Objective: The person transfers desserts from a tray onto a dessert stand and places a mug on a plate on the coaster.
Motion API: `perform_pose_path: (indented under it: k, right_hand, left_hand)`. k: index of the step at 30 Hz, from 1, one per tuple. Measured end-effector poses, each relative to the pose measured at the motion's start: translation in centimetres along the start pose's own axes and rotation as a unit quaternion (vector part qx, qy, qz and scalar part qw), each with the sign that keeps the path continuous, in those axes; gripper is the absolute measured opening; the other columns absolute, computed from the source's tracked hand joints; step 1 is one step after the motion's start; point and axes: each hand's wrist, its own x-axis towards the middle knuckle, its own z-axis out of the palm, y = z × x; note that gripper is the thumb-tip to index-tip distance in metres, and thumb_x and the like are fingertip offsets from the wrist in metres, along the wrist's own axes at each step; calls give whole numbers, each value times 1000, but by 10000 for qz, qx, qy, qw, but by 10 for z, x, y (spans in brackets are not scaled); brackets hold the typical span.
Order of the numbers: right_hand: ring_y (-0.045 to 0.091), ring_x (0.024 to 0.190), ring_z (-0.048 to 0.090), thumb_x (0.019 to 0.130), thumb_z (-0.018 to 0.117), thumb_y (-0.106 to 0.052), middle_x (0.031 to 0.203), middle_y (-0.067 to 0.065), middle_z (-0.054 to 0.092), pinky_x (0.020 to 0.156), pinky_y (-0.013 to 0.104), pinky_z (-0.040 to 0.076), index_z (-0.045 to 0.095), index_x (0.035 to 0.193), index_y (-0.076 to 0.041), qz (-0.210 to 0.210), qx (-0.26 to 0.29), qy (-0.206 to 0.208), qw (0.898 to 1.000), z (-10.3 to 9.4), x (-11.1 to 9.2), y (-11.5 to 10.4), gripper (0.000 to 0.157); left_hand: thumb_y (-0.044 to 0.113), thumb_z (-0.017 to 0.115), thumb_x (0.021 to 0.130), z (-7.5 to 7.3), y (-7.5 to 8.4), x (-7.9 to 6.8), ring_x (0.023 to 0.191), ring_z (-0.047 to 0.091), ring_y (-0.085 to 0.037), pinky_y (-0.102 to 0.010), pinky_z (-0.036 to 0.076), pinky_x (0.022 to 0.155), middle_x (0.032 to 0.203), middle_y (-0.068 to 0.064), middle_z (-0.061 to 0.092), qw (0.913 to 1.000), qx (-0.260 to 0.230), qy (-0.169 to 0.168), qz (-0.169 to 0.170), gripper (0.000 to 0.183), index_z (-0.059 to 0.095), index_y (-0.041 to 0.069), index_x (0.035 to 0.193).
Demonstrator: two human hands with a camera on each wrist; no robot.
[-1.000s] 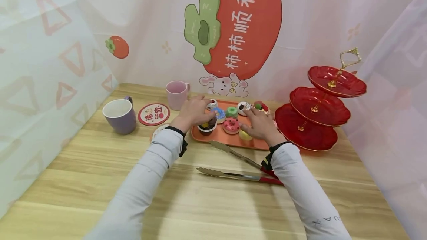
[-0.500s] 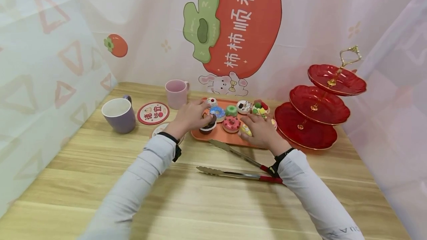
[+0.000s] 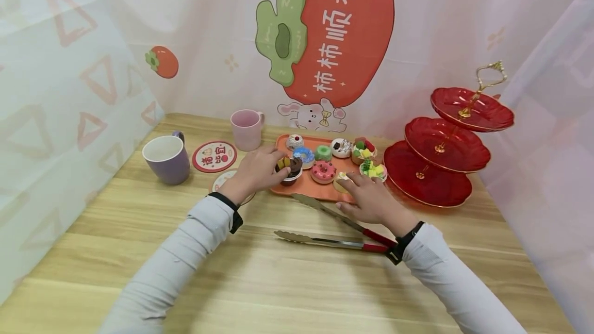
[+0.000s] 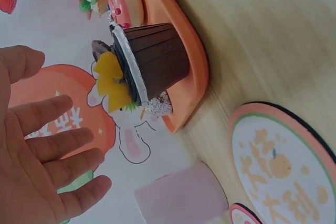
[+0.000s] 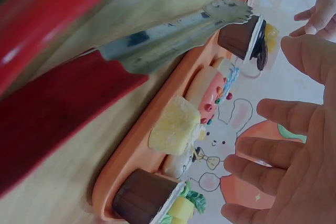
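Observation:
My left hand (image 3: 257,169) is spread at the left end of an orange tray (image 3: 307,189), its fingertips beside a chocolate cupcake (image 3: 292,175) with yellow fruit on top. In the left wrist view, space shows between those fingers and the cupcake (image 4: 157,59). Over the tray's front right edge my right hand (image 3: 371,197) hovers with loose fingers, near a small pale yellow cake (image 3: 341,184). Neither hand holds anything. A pink doughnut (image 3: 323,171), a blue doughnut (image 3: 303,156), and several other toy pastries sit on the tray. Metal tongs (image 3: 334,244) with red handles lie spread in front.
A red three-tier stand (image 3: 419,189) with a gold handle rises at the right. To the left are a purple mug (image 3: 168,164), a pink mug (image 3: 247,133), a red-rimmed coaster (image 3: 214,156) and a second coaster (image 3: 225,179). A printed curtain (image 3: 209,24) hangs behind.
My right hand has drawn back towards me and to the right, uncovering pastries at the tray's right side. My left hand has shifted slightly left and nearer. The pastries and tongs stay put.

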Motion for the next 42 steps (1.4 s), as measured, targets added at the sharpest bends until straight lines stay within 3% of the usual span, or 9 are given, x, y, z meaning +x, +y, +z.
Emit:
perform_pose_path:
  k: [7,13,16,21,27,36,42]
  right_hand:
    - [42,124,37,88,56,-47,139,21,39,94,65,24,48,136,-10,11,79,-34,10000,4,-16,1,61]
    - [38,125,37,86,57,-51,137,20,42,98,66,14,47,136,-9,-1,304,-123,9995,8,-31,1,65]
    - [36,124,39,85,60,-48,135,20,44,97,64,21,48,135,-8,-22,308,-163,9994,10,-38,1,65]
    - [34,118,45,81,64,-50,131,19,48,90,59,34,49,133,-5,-74,407,-210,9989,16,-48,-3,70]
    - [35,113,49,77,67,-55,127,20,51,85,54,38,51,130,-4,-209,484,-75,9986,22,-57,-7,75]
    - [37,112,50,74,74,-43,125,20,52,83,56,40,49,130,1,-62,585,-254,9979,30,-64,-8,75]
    - [39,111,50,72,77,-40,125,23,51,83,56,40,50,129,3,126,594,-364,9975,34,-70,-6,76]
  left_hand:
    - [36,58,87,2,-4,-9,103,55,-30,-48,46,77,117,-14,58,9996,-30,-204,-192,46,60,6,122]
    - [28,56,86,7,-10,-18,95,59,-30,-46,48,69,110,-14,61,9989,-20,-203,-414,41,62,2,118]
    - [27,56,86,11,-14,-21,91,60,-30,-46,49,66,106,-15,62,9984,15,-215,-527,39,63,1,115]
    - [30,57,87,16,-20,-25,93,59,-31,-46,48,68,106,-16,62,9939,-240,-615,-881,41,62,2,116]
    - [27,57,87,21,-28,-24,102,57,-32,-46,46,78,112,-18,60,9866,-606,-920,-1203,41,60,0,118]
    - [23,55,89,29,-36,-26,104,56,-34,-46,44,84,116,-21,59,9775,-1035,-1076,-1493,40,59,-4,118]
    - [22,54,88,34,-36,-23,90,57,-29,-42,45,78,115,-21,59,9712,-1243,-1127,-1691,37,60,-4,114]
